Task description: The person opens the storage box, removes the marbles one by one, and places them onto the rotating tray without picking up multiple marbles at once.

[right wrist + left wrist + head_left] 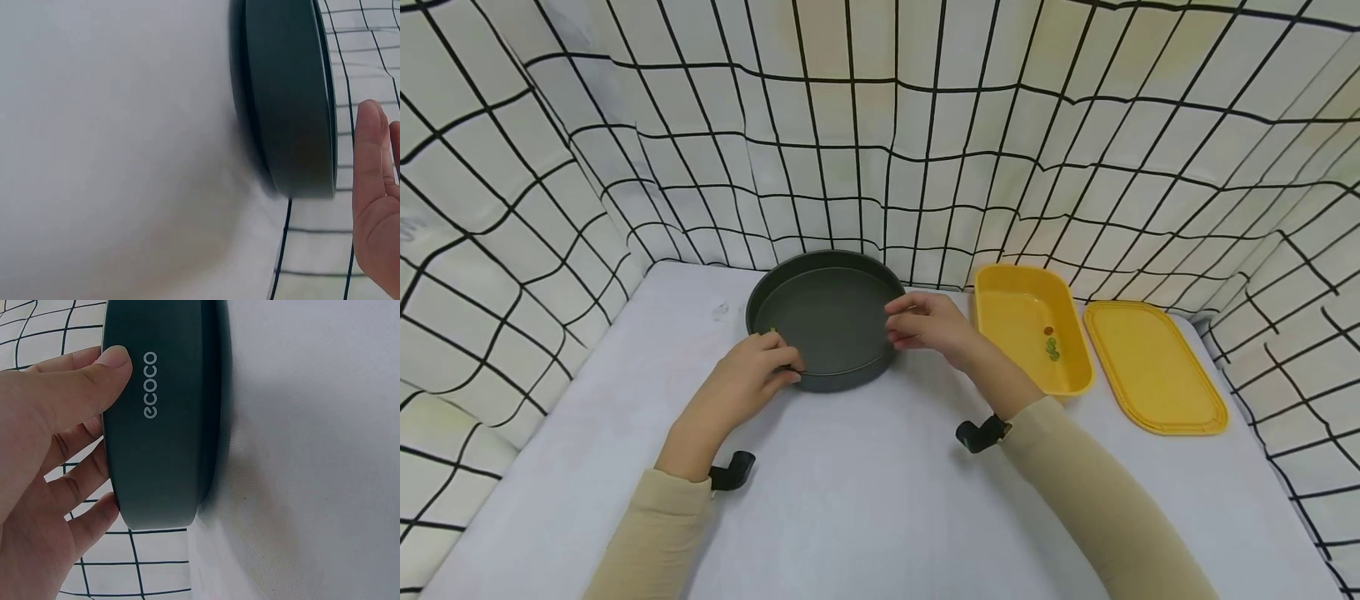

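A dark green round tray with a raised rim sits at the back of the table, "ecoco" printed on its side in the left wrist view. My left hand holds its near left rim, thumb on the outer wall and the other fingers over the edge. A tiny green bit shows just beyond those fingers. Over the right rim hovers my right hand, its fingers loosely bent with nothing seen between them. In the right wrist view this hand is apart from the tray's wall.
Right of the tray stands a yellow tub with several small green pieces and a brown-orange one inside. Beside it lies a yellow lid. White cloth walls with a black grid enclose the table.
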The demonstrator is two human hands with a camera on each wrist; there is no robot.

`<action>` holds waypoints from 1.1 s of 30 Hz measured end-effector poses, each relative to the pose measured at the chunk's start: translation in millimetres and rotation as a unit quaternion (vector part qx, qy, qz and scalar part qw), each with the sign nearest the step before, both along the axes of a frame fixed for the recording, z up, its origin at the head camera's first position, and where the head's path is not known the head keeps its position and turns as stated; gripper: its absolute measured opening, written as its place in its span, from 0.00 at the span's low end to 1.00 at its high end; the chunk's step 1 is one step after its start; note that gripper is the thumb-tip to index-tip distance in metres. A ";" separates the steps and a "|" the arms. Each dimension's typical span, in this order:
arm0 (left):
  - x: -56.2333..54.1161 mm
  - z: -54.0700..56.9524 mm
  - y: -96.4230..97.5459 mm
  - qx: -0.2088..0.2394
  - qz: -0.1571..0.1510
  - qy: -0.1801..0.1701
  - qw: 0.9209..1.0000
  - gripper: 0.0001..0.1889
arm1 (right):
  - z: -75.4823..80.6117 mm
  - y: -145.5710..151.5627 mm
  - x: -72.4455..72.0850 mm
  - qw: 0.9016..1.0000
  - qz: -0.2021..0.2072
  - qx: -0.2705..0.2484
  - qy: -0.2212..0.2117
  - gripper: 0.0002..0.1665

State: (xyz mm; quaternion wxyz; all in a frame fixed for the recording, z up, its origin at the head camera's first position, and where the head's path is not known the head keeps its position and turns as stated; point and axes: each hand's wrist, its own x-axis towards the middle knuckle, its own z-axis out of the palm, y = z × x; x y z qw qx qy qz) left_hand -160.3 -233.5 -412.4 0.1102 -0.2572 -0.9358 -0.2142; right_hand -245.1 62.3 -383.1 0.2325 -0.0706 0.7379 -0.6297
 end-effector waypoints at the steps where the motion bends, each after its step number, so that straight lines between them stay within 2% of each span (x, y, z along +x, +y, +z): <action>1: 0.0 0.1 -0.3 0.000 0.001 0.000 1.000 0.06 | 0.6 4.0 -0.4 1.000 -0.007 0.001 -0.004 0.21; 8: -0.7 -1.1 -0.1 0.003 -0.003 0.005 1.000 0.06 | 3.3 37.7 -0.9 0.999 -0.037 0.015 -0.012 0.19; 16: 1.6 -1.0 0.3 0.011 -0.002 0.007 1.000 0.07 | 3.2 72.9 1.5 0.999 -0.028 0.033 0.008 0.17; 26: -0.5 -2.0 0.8 0.011 -0.008 0.004 1.000 0.07 | -2.1 109.6 6.0 0.998 -0.051 0.040 -0.007 0.21; 33: -0.8 -2.2 -0.3 0.006 -0.002 0.001 1.000 0.06 | -5.0 128.6 7.5 0.997 -0.049 0.057 0.003 0.21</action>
